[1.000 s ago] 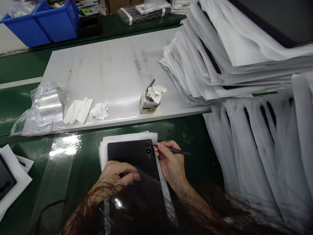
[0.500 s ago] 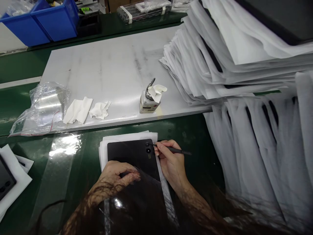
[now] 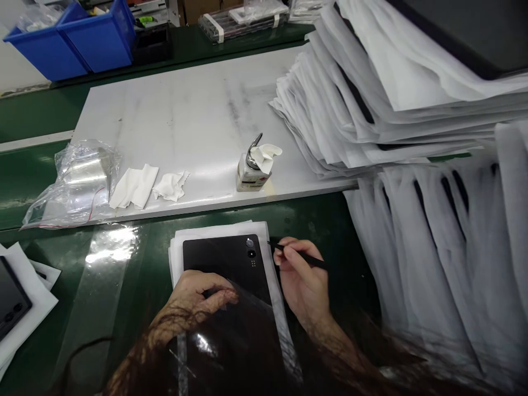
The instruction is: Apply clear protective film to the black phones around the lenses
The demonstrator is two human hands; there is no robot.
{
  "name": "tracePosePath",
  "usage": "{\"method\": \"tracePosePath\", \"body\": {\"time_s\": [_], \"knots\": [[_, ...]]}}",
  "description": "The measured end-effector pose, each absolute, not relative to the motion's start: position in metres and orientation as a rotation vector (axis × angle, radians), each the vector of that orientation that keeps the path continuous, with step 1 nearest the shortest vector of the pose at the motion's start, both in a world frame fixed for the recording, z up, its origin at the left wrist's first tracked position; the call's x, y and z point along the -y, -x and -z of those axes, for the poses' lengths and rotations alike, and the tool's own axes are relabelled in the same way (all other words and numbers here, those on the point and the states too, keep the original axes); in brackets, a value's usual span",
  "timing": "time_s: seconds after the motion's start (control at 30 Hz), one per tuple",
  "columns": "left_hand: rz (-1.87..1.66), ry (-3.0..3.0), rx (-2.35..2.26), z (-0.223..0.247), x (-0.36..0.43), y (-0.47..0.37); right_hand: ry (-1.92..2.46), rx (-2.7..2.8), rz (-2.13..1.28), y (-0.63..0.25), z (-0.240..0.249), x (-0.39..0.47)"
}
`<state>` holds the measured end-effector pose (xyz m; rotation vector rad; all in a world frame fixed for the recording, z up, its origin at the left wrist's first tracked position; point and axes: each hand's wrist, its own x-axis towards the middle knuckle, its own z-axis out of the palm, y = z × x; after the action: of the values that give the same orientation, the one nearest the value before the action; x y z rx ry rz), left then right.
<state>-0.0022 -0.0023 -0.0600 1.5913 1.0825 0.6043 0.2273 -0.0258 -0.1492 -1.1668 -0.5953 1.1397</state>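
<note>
- Left hand (image 3: pixel 198 294) rests curled on the tablet (image 3: pixel 225 261), pinching nothing; hair hides the tablet's near half.
- Right hand (image 3: pixel 303 278) pinches a stylus (image 3: pixel 307 259), tip just beside the tablet.

- The near end of the black tablet (image 3: pixel 226 264) is hidden under the left hand (image 3: pixel 198 291) and a dark, blurred reflection.
- Left of the tablet, a second dark device (image 3: pixel 10 300) is cut off by the picture's left edge.
- The label on the small bottle (image 3: pixel 249 176) beyond the tablet is too small to read.
- Right of the tablet, the white sleeves (image 3: pixel 445 242) blur toward the edge.
- The tip of the thin tool (image 3: pixel 303 257) in the right hand (image 3: pixel 303 280) is too fine to make out.
</note>
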Motion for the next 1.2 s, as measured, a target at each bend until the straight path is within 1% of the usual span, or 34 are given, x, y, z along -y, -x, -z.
{"method": "tracePosePath", "body": {"time_s": [0.1, 0.17, 0.23, 0.4, 0.83, 1.2], "knots": [[-0.603, -1.575, -1.067, 0.058, 0.002, 0.002, 1.096, 0.949, -1.115, -0.244, 0.128, 0.04], [-0.615, -1.569, -1.073, 0.058, 0.003, 0.001, 1.05, 1.187, -1.167, -0.251, 0.114, 0.048], [-0.619, -1.557, -1.089, 0.059, 0.003, 0.001, 1.04, 1.302, -1.218, -0.254, 0.104, 0.052], [-0.608, -1.536, -1.08, 0.06, 0.003, 0.002, 1.069, 1.316, -1.216, -0.251, 0.104, 0.051], [-0.598, -1.568, -1.074, 0.059, 0.002, 0.001, 0.984, 1.305, -1.195, -0.251, 0.118, 0.054], [-0.627, -1.583, -1.06, 0.059, 0.002, 0.001, 0.952, 1.302, -1.209, -0.252, 0.12, 0.057]]}}
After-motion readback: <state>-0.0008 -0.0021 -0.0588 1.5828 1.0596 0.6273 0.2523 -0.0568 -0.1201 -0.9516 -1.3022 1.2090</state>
